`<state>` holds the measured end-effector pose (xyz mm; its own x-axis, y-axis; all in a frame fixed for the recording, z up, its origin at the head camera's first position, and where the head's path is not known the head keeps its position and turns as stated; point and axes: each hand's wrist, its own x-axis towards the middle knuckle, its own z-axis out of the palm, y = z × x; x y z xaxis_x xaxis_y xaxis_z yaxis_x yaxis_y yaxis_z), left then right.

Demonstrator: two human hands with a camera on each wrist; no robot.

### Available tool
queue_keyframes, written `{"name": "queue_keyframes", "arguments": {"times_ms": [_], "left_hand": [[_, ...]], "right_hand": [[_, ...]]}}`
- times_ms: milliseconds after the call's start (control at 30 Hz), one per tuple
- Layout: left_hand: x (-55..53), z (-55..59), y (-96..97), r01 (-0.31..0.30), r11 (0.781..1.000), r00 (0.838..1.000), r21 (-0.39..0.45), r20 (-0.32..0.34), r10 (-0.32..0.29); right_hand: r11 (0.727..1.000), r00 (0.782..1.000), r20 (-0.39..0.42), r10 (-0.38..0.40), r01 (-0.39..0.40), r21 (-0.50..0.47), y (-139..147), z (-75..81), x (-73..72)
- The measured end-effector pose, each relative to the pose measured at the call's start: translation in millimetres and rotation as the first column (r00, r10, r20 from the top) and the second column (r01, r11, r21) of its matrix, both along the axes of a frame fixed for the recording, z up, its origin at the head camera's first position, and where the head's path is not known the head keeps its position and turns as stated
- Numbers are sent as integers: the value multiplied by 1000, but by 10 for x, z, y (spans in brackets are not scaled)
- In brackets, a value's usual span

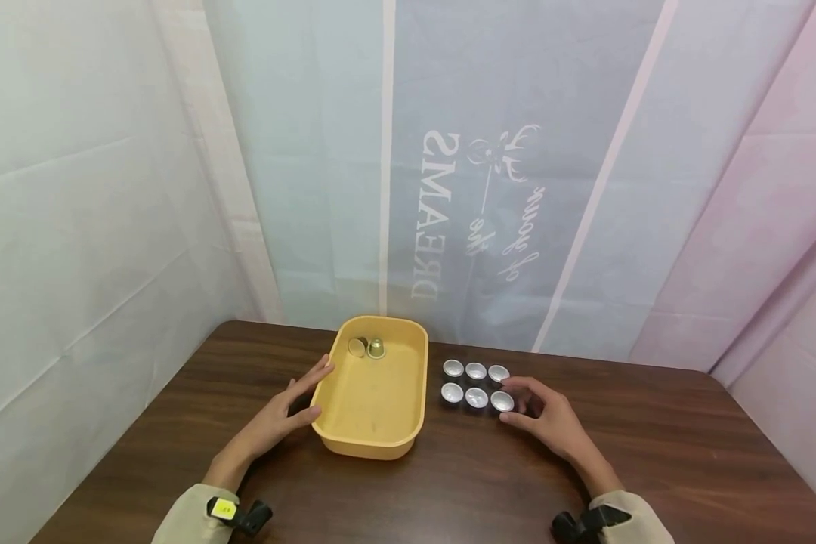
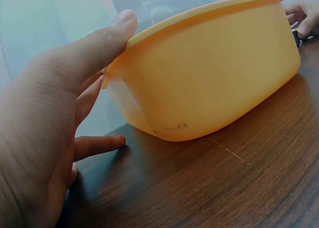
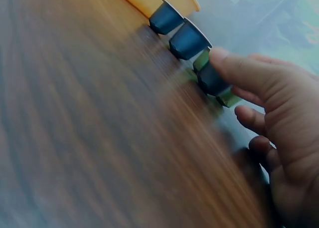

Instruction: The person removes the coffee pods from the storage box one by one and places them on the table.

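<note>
A yellow plastic basin [image 1: 372, 446] stands on the table. My left hand [image 1: 282, 419] is at its left side, fingers spread and fairly straight; the thumb touches the rim in the left wrist view. Two coffee capsules, one gold-green [image 1: 377, 348] and one tipped on its side [image 1: 357, 347], lie at the basin's far end. Right of the basin, several silver-topped capsules stand foil up in two rows. My right hand [image 1: 551, 415] has thumb and index finger around the near-right capsule [image 1: 502, 402], which looks dark blue in the right wrist view.
The other near-row capsules [image 1: 476, 398] stand close beside it, with the far row [image 1: 475, 371] just behind, partly green-bodied. The dark wooden table [image 1: 462, 491] ends against a printed cloth backdrop [image 1: 489, 227]. White cloth [image 1: 88, 227] hangs at the left.
</note>
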<state>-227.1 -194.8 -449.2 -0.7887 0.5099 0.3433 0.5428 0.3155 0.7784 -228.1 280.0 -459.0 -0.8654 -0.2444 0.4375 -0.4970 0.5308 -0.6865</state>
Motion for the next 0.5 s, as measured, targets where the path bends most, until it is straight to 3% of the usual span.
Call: {"name": "queue_keyframes", "arguments": {"times_ms": [300,500], "left_hand": [[-7,32,6,4,1000,1000,2,11,-4],[21,3,16,4,1000,1000,12,11,-4]], "right_hand": [[998,999,-21,24,-25,-55,-68,347,178],[999,996,-81,23,-25,-26,-46,316,93]]}}
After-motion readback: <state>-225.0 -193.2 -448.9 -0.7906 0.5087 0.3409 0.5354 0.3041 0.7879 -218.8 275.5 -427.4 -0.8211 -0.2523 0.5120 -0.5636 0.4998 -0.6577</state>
